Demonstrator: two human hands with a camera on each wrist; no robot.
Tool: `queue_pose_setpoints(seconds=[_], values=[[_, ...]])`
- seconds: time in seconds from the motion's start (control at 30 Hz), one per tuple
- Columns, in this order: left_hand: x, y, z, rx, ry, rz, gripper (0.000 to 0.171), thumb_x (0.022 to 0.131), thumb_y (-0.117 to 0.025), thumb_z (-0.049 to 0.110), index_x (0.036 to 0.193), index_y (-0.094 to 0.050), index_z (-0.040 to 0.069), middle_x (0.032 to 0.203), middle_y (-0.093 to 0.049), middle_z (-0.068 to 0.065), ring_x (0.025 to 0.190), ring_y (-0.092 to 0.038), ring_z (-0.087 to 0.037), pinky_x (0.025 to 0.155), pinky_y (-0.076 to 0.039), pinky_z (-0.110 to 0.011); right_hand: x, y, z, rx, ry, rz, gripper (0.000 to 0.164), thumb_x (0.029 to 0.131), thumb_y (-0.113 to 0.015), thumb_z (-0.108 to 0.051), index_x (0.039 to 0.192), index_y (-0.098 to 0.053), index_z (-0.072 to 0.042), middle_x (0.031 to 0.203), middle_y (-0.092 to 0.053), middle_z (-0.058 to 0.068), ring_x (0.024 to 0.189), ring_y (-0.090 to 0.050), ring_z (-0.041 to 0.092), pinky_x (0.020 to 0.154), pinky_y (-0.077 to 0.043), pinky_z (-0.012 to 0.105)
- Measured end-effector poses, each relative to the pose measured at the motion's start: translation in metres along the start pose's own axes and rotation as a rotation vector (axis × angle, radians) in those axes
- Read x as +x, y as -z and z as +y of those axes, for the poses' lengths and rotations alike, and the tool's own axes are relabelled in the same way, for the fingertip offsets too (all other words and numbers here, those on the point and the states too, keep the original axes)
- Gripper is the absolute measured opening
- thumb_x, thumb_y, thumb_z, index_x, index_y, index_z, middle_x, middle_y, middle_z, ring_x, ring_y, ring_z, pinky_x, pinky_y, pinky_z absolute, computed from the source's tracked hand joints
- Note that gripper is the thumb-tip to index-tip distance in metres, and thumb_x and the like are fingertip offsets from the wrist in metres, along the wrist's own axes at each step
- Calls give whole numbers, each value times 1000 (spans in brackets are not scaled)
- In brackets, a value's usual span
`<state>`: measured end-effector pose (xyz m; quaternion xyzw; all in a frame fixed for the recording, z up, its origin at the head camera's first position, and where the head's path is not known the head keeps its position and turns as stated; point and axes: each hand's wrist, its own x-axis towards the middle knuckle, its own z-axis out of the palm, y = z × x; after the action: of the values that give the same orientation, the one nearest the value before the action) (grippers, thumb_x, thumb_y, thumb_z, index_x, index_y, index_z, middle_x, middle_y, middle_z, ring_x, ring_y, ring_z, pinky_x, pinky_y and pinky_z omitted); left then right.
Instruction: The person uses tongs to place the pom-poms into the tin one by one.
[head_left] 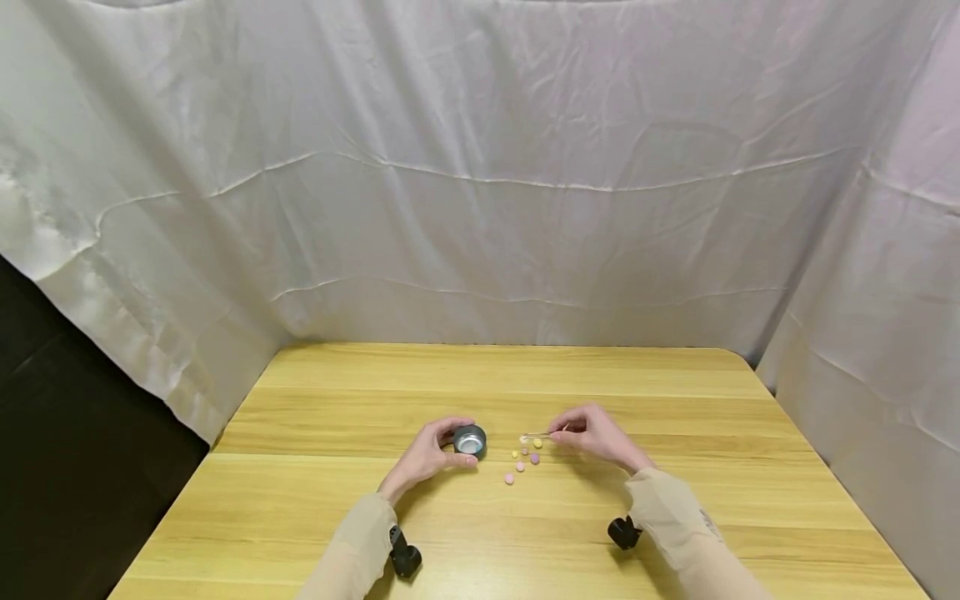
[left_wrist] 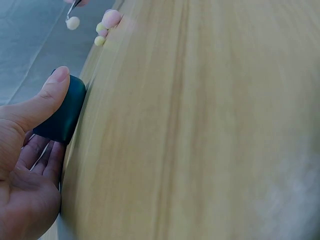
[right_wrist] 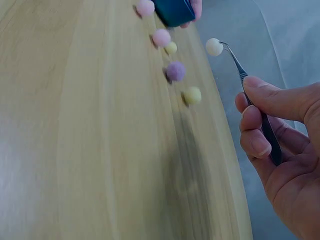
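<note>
My right hand [head_left: 596, 433] pinches a pair of bent-tip tweezers [right_wrist: 243, 75] between thumb and fingers. At their tips is a white pompom [right_wrist: 214, 47], raised above the table in the right wrist view. My left hand [head_left: 433, 452] holds a small dark teal round tin [head_left: 470, 442] on the table, thumb on the near side and fingers round the far side. The tin's silvery inside faces up in the head view. Between the hands lie several small pompoms: a purple one [right_wrist: 175, 71], a yellow one [right_wrist: 192, 95], a pink one [right_wrist: 161, 38] and others.
The wooden table [head_left: 525, 542] spreads all around the hands. Pale curtains [head_left: 480, 225] hang behind it and at both sides, with a black panel [head_left: 60, 442] at the far left. A black wrist camera [head_left: 405, 557] sits on the left sleeve, another [head_left: 624, 532] on the right.
</note>
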<state>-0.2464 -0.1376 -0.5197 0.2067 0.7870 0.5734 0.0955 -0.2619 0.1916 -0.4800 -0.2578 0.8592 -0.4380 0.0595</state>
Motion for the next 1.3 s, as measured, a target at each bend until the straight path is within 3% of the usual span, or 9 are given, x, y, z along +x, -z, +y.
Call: queue_pose_setpoints(seconds=[0.2,0.43,0.7,1.3], values=[[0,0,1,-6,-4,0,62,83,-82,8,137,-56,-3,134,-62,-25,122,-61,-41,107,-48,-53,8,-7,-10,9,16,4,12,91,-73,-10,98,-78,-2,88,-76,16,65,-59,8,56,-45,17],[0,-1,1,-18,2,-1,62,83,-82,8,138,-55,-3,134,-61,-25,123,-60,-41,107,-48,-53,18,-15,-17,8,24,-9,11,92,-72,-9,98,-77,-1,86,-75,17,62,-54,2,54,-43,16],[0,-1,0,-14,0,-2,62,83,-82,8,138,-55,-4,133,-62,-26,122,-61,-41,106,-49,-52,28,-23,-20,27,69,-22,12,92,-71,-8,98,-76,1,86,-74,22,65,-61,12,57,-48,17],[2,-1,0,-7,0,10,61,82,-83,7,136,-56,-4,133,-63,-24,122,-61,-39,105,-50,-48,42,-39,-28,18,60,-28,11,92,-72,-10,98,-78,-2,87,-75,17,63,-53,2,56,-43,16]])
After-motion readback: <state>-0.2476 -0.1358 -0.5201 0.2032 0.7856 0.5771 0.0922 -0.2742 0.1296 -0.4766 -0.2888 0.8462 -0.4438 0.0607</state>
